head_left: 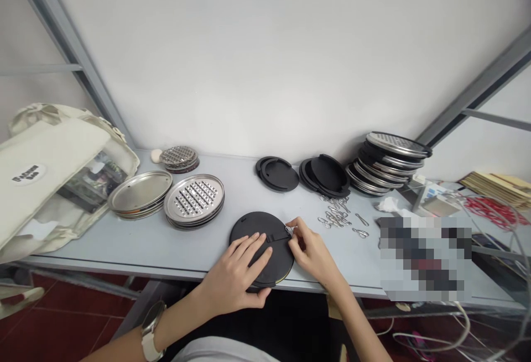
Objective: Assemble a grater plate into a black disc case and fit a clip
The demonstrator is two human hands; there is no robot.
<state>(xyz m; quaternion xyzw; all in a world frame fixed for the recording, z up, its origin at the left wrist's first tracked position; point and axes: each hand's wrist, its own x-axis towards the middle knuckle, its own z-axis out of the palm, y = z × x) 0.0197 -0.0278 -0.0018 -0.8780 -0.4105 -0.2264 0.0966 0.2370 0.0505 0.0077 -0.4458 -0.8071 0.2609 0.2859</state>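
Observation:
A round black disc [261,224] lies near the table's front edge, a thin yellowish rim showing at its lower right. My left hand [238,268] rests flat on top of it with the fingers stretched out. A narrow black strap or bar [279,237] crosses the disc toward its right edge. There my right hand [309,246] is closed in a pinch on a small metal clip [289,231], partly hidden by the fingers. Loose metal clips [336,213] are scattered beyond my right hand.
Black discs [281,174] and black ring-edged covers [329,174] lie at the back. Stacked grater plates [194,199], plain metal discs [141,192] and a canvas bag [62,157] are leftward. Assembled graters [384,163], red pieces [493,211] and a blurred-out patch are rightward.

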